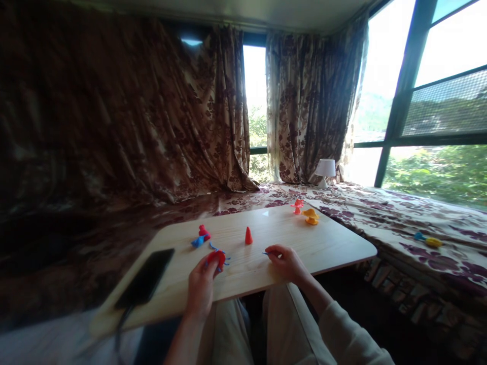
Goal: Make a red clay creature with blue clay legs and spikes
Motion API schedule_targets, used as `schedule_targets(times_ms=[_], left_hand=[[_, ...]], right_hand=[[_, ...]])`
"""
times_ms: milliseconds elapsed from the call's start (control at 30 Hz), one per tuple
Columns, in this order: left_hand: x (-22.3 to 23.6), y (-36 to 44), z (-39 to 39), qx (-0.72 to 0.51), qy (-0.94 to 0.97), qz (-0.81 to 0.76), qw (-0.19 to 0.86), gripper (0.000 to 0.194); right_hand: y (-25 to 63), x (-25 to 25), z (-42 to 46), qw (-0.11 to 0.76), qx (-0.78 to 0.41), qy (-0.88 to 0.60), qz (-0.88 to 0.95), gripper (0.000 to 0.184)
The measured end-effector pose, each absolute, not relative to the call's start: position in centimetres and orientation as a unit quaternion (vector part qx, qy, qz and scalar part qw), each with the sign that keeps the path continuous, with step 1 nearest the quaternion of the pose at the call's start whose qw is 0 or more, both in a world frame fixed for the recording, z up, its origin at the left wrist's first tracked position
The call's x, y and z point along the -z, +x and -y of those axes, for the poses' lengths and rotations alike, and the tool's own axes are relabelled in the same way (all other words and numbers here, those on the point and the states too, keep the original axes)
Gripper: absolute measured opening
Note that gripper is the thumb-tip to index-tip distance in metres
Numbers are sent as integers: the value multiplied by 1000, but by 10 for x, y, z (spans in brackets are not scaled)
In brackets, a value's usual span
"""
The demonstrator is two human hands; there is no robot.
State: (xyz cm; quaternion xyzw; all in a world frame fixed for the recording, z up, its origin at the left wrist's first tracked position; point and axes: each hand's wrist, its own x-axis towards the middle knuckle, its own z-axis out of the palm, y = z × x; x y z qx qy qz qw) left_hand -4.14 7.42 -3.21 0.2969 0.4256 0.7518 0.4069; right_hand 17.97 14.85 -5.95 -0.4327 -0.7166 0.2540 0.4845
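Note:
My left hand (201, 284) holds up a round red piece (217, 259) with thin blue strands sticking out around its edge. Over the table's near right side, my right hand (283, 261) pinches a small thin blue piece (265, 253). Between and beyond the hands, a red cone (248, 235) stands upright on the pale wooden table (274, 228). To the left of the cone lie a blue piece (198, 242) and a dark pink-red piece (204, 232), close together. The exact kind of these small pieces cannot be made out.
A dark flat device (146, 279) with a cable lies at the table's left. A coral-pink figure (297, 206) and a yellow-orange figure (311, 217) stand at the far right. On the flowered cover beyond sit a yellow and blue item (432, 242) and a white lamp (325, 168).

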Motion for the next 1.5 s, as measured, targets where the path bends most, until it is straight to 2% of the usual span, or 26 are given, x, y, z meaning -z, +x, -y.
schedule_targets(times_ms=[300, 567, 633, 767, 900, 967, 1033, 1133, 1333, 1500], left_hand=[[35, -42, -75, -752, 305, -413, 412, 34], [39, -44, -77, -748, 321, -418, 404, 31], [39, -45, -77, -747, 325, -418, 403, 31], [40, -45, -77, -744, 330, -417, 404, 31], [41, -45, -78, -745, 328, -414, 408, 32], [42, -45, -78, -747, 327, -412, 407, 33], [43, -46, -78, -748, 330, -410, 405, 33], [43, -46, -78, -746, 336, -408, 406, 32], [44, -46, -79, -739, 353, -410, 401, 33], [46, -47, -80, -745, 343, -406, 403, 34]], right_hand=[[183, 62, -151, 500, -293, -441, 686, 22], [184, 56, -149, 543, -416, -416, 599, 22], [184, 57, -150, 549, -405, -419, 600, 23], [185, 64, -154, 550, -304, -422, 654, 22], [182, 68, -156, 520, -254, -469, 668, 29], [181, 65, -152, 491, -219, -492, 685, 23], [182, 60, -144, 448, -152, -499, 726, 19], [187, 51, -128, 377, -58, -481, 789, 26], [190, 42, -103, 283, -46, -371, 883, 32], [191, 43, -91, 217, 2, -455, 863, 38]])
